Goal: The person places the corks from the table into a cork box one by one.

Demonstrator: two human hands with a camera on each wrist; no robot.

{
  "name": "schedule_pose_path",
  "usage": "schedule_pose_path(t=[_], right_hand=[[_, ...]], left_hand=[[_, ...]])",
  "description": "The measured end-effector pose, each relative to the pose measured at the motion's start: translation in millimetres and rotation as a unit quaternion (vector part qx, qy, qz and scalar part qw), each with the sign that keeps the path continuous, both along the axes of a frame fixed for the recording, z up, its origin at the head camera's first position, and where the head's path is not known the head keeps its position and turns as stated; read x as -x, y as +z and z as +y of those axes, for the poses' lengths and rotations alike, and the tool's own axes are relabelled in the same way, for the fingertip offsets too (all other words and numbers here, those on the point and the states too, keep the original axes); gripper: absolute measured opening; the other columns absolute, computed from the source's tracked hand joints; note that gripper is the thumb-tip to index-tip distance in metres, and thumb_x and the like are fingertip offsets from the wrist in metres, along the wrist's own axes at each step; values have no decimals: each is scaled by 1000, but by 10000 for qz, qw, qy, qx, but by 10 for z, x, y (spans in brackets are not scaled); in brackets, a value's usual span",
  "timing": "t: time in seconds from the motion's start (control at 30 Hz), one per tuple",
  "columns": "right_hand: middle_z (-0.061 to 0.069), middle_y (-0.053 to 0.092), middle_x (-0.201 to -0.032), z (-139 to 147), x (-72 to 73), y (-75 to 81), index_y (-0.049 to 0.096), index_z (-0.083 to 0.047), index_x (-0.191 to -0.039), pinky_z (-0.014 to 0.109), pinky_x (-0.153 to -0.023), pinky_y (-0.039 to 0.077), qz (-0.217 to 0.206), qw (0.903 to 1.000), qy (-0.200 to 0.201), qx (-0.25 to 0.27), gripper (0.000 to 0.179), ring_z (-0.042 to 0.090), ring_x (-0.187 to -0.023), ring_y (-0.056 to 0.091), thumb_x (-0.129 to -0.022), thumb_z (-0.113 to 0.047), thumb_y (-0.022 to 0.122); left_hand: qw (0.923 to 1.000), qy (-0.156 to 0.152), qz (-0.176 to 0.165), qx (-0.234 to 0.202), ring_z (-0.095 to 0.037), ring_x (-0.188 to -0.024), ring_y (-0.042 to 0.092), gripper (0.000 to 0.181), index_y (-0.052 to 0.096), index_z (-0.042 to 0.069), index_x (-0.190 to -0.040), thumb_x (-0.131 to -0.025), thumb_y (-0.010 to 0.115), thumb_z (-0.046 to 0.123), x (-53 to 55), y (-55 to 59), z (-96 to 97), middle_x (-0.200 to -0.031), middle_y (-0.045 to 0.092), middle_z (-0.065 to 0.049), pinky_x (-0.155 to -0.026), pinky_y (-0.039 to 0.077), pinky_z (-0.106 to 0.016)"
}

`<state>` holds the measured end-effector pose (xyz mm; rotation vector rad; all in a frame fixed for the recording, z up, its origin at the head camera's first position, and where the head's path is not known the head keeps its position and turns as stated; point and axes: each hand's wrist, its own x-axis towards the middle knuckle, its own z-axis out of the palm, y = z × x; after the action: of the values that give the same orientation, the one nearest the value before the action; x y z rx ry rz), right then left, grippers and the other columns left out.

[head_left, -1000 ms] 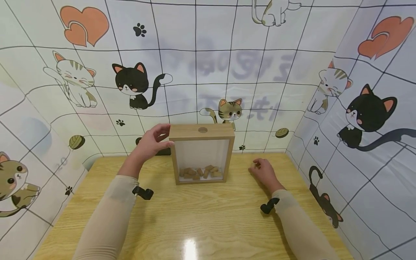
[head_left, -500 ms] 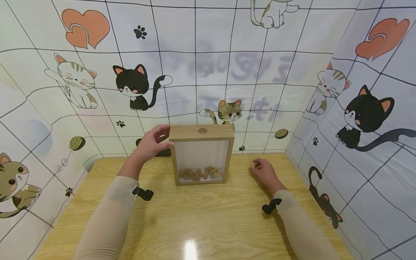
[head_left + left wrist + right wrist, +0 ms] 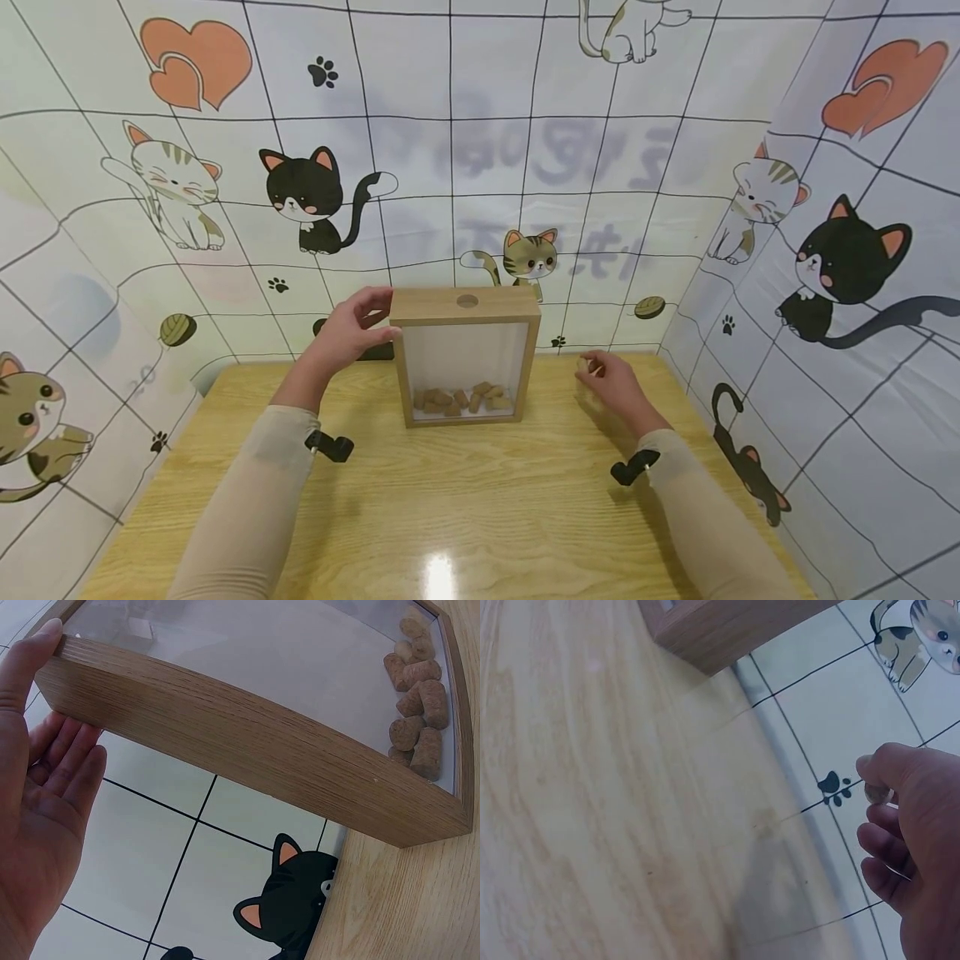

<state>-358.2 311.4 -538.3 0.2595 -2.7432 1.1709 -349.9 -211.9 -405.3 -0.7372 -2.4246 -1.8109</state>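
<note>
A shallow wooden box (image 3: 465, 308) with a clear front stands upright on the table, a round hole (image 3: 468, 301) in its top. Several corks (image 3: 453, 400) lie along its bottom; the left wrist view shows these corks (image 3: 427, 705) behind the pane. My left hand (image 3: 352, 329) grips the box's upper left corner, thumb on the front edge and fingers behind. To the right of the box, my right hand (image 3: 617, 385) pinches a cork (image 3: 877, 793) between thumb and index finger, mostly covered by the fingers. The other fingers (image 3: 885, 844) are curled beneath it.
The wooden table (image 3: 465, 500) reaches back to a wall covering (image 3: 420, 150) printed with cats and grid lines, which also runs along both sides. A dark object (image 3: 377, 350) shows partly behind the box at its left. Black wrist cameras (image 3: 330, 446) sit on both sleeves.
My right hand has risen slightly from the table with the cork and shifted a little to the right. My left hand and the box have stayed in place.
</note>
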Motion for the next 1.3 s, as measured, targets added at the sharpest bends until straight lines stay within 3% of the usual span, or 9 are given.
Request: schedule_pose_path(t=[0.2,0.4,0.9,1.13,1.3], right_hand=[[16,65,-113,-71,-39,266,68,-2,-147,34,-68,54,298,9994,184,-74,40,28,-93,63,-108,-13,73],[16,67,-113,-129,-51,504,68,-2,-147,33,-67,53,544,9976,413,-127,40,27,-91,62,-110,-15,71],[10,67,-110,-263,-58,882,71,-6,-147,38,-66,52,1118,9916,621,-211,39,25,-86,59,-108,-13,71],[9,74,-112,-338,-75,1021,73,-6,-144,34,-62,50,1888,9801,535,-289,37,21,-78,61,-110,-19,72],[6,74,-109,-401,-111,1172,75,-9,-144,33,-62,51,2128,9744,646,-343,35,19,-77,60,-109,-18,74]], left_hand=[[10000,-14,-17,-23,-39,-151,51,70,51,2,-160,-99,85,8,-11,7,2,-152,57,-21,-131,38,-59],[10000,-3,4,4,-39,-150,52,69,50,2,-159,-100,84,6,-15,9,5,-151,58,-21,-132,39,-51],[10000,-15,-25,-5,-41,-152,50,69,50,3,-160,-100,84,6,-20,7,6,-151,57,-20,-131,38,-55],[10000,-3,-17,47,-39,-151,52,69,50,4,-160,-100,85,8,0,-3,-1,-151,58,-19,-131,40,-51],[10000,4,43,60,-39,-149,53,71,51,3,-159,-99,86,10,15,-14,-3,-150,58,-19,-131,40,-50]])
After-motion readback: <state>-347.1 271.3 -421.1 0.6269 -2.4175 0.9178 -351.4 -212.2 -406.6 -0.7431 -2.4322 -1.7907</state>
